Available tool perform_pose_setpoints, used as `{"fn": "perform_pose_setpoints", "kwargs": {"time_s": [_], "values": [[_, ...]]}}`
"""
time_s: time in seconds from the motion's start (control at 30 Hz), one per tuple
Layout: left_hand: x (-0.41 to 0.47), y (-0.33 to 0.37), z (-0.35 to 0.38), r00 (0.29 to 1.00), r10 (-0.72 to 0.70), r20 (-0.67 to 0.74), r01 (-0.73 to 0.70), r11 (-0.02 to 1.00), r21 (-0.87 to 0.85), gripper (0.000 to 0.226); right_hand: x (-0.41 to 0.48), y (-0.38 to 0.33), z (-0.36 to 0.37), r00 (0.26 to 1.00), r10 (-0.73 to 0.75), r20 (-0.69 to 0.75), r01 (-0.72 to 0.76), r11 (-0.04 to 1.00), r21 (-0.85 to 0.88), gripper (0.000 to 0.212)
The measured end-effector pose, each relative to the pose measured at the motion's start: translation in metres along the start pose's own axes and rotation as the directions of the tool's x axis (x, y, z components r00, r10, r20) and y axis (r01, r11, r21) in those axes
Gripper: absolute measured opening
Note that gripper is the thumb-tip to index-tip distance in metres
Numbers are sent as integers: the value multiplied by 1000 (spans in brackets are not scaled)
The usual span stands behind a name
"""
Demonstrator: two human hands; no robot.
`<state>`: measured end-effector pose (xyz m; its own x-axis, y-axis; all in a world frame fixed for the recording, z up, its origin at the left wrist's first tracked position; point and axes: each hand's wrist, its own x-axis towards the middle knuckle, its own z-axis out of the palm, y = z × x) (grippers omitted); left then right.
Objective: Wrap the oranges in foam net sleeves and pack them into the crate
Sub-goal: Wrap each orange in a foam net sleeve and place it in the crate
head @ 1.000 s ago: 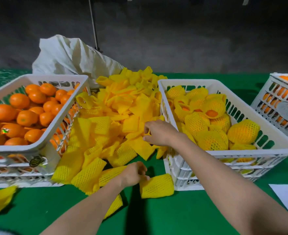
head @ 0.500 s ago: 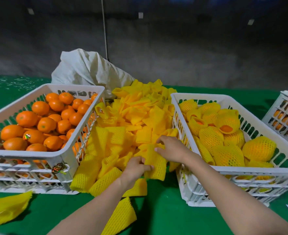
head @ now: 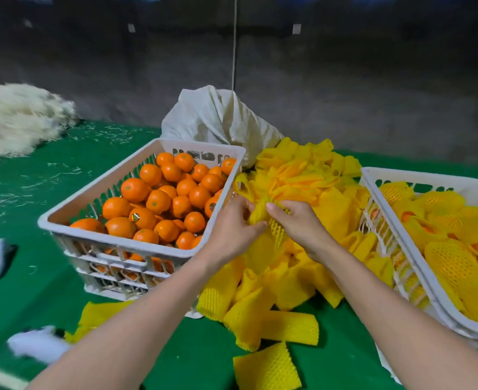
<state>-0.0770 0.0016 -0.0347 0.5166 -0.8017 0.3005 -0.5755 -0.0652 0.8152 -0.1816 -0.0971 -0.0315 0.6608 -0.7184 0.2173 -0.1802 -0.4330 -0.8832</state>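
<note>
Green surface (head: 176, 361) bearing two white crates. Left hand (head: 233, 229) and right hand (head: 302, 226) both pinch one bunched foam net sleeve (head: 260, 211) in curled fingers, above the sleeve pile (head: 302, 175). Some thirty bare oranges (head: 159, 201) fill the left crate (head: 193, 143), nearest the left hand; wrapped oranges (head: 451, 263) lie in the right crate (head: 429, 178).

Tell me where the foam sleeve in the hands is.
Head view, centre: the foam sleeve is held between left hand and right hand, over the sleeve pile, just right of the orange crate.
</note>
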Motion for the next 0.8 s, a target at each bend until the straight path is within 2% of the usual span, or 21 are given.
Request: {"fn": "perform_pose_setpoints", "kwargs": {"time_s": [0.07, 0.1, 0.13, 0.17, 0.2, 0.23, 0.3, 0.37, 0.47, 0.57, 0.6, 0.67, 0.73, 0.8], "values": [[8, -8, -34, 996, -45, 81, 64, 968, -243, 16, 9, -9, 24, 992, -74, -98, 75, 997, 11, 27], [15, -16, -53, 995, -74, 72, 94, 937, -335, 15, 15, -13, 36, 984, -81, -161, 89, 995, 39, 26], [23, -27, -73, 995, -95, 28, 99, 936, -338, 22, 20, -18, 48, 973, -87, -212, 103, 993, 64, 29], [33, -41, -94, 995, -100, -29, 91, 967, -238, 26, 26, -23, 61, 965, -101, -243, 124, 989, 81, 33], [43, -57, -114, 994, -91, -58, 87, 994, -60, 25, 30, -27, 74, 962, -108, -249, 133, 987, 86, 37], [53, -77, -131, 994, -100, -32, 104, 981, 165, 23, 35, -31, 87, 965, -116, -236, 140, 987, 84, 39], [71, -113, -155, 976, -196, 93, 114, 827, 550, 27, 43, -38, 114, 980, -119, -161, 129, 990, 55, 38], [82, -141, -165, 932, -315, 180, 67, 637, 768, 37, 48, -38, 136, 990, -132, -58, 131, 991, -17, 37], [92, -167, -167, 873, -434, 223, 21, 489, 872, 19, 51, -31, 154, 985, -159, 67, 171, 958, -231, 37], [101, -181, -161, 794, -534, 291, -95, 364, 927, 4, 50, -25, 157, 984, -150, 97, 172, 946, -275, 35], [105, -184, -158, 775, -554, 303, -139, 317, 938, 10, 48, -24, 156, 983, -155, 101, 177, 950, -258, 34], [112, -186, -155, 755, -577, 312, -231, 210, 950, 37, 46, -25, 155, 979, -177, 103, 196, 954, -227, 33], [114, -186, -156, 775, -542, 325, -263, 191, 946, 45, 46, -26, 155, 980, -179, 87, 192, 965, -179, 34], [118, -184, -162, 818, -474, 327, -222, 264, 939, 41, 45, -26, 154, 983, -175, 54, 180, 976, -119, 35]]}}
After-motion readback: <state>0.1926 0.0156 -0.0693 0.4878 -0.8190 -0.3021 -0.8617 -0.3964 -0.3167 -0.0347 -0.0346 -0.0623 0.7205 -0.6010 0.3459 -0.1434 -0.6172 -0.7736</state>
